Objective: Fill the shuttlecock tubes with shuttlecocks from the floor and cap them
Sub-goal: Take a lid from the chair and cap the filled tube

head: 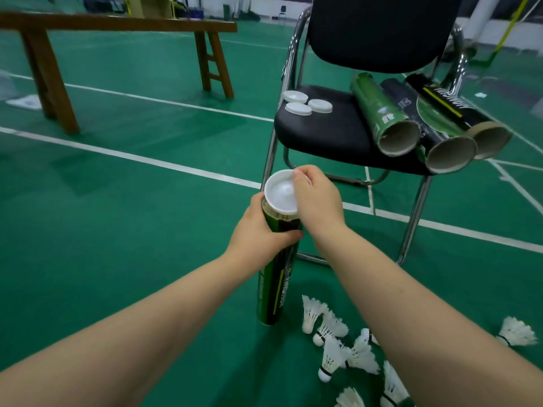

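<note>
Pressing white cap [280,190] on upright tube [274,277], right hand [318,198], left hand [258,230] gripping

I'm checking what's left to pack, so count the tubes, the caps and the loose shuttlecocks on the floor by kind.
Shuttlecock tubes: 4, one held upright, three open on the chair
White caps: 4, one going on, three on the seat
Loose shuttlecocks in view: about 9
Total: about 17

White cap [280,191], green-black tube [274,289], white shuttlecocks [332,356], green floor [147,230]
</note>
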The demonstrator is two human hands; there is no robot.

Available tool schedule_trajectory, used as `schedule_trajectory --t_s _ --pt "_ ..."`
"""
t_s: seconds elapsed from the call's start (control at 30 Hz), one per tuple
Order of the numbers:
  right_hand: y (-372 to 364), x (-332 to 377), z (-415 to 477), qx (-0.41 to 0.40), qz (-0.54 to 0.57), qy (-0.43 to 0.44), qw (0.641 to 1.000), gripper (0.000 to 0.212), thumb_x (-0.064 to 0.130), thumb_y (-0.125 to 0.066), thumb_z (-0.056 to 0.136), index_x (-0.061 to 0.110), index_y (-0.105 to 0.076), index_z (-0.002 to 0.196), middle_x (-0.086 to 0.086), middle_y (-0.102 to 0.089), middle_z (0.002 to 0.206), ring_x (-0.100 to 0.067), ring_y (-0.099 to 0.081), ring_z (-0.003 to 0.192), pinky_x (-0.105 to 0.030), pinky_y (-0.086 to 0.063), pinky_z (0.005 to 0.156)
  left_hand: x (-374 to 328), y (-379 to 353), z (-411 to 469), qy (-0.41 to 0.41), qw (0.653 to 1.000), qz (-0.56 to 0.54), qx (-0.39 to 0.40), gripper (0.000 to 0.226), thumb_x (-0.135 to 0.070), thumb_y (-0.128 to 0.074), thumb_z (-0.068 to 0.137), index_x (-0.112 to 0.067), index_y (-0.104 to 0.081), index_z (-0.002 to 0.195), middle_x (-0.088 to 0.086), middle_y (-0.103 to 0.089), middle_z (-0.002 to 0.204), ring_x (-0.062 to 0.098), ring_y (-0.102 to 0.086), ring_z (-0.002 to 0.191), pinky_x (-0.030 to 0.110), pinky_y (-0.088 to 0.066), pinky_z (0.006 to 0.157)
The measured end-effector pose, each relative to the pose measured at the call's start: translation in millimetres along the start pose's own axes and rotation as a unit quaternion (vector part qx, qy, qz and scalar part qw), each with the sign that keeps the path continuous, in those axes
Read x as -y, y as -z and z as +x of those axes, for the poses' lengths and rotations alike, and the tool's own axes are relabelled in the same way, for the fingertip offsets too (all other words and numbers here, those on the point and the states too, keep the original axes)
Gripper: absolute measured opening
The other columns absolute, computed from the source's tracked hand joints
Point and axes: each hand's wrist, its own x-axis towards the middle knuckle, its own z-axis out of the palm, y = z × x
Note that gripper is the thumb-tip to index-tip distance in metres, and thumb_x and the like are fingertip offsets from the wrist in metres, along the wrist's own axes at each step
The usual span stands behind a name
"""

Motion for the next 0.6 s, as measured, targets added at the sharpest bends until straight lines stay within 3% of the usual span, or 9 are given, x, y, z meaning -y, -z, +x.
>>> schedule_trajectory --t_s 0.1,0.27,0.5,0.6 --pt "-7 1 1 0.005 -0.042 0.007 0.999 0.021 0.030 -0.037 0.096 0.024 -0.057 0.096 0.000 -0.053 0.101 -0.027 -0.049 0.105 -0.040 -0.042 0.089 -1 4 0 0.001 1.000 -0.014 0.006 0.073 -0.027 -0.081 0.069 -0.027 -0.038 0.129 -0.005 -0.056 0.118 0.015 -0.055 0.102 0.027 -0.043 0.076" --pt "-8 1 5 0.024 -0.078 0.012 0.997 0.023 0.023 -0.036 0.098 0.016 -0.057 0.103 -0.004 -0.040 0.104 -0.020 -0.041 0.086 -0.027 -0.029 0.075 1 7 3 -0.007 1.000 -0.028 0.011 0.073 -0.027 -0.081 0.069 -0.028 -0.039 0.129 -0.009 -0.056 0.112 0.014 -0.055 0.100 0.021 -0.041 0.069" --pt "-2 3 15 0.033 -0.158 0.026 0.987 0.020 0.021 -0.037 0.096 0.016 -0.056 0.097 -0.006 -0.055 0.101 -0.021 -0.044 0.085 -0.029 -0.029 0.068 7 8 4 -0.017 0.994 -0.097 0.047 0.068 -0.039 -0.079 0.071 -0.035 -0.039 0.126 -0.010 -0.055 0.123 0.008 -0.053 0.110 0.022 -0.042 0.087" --pt "-3 2 16 0.039 -0.157 0.038 0.986 0.019 0.021 -0.039 0.095 0.017 -0.057 0.094 -0.002 -0.056 0.092 -0.020 -0.046 0.082 -0.028 -0.031 0.060 5 9 4 0.001 0.980 -0.189 0.058 0.056 -0.053 -0.060 0.074 -0.032 -0.045 0.124 -0.012 -0.058 0.116 0.002 -0.054 0.107 0.024 -0.042 0.093"
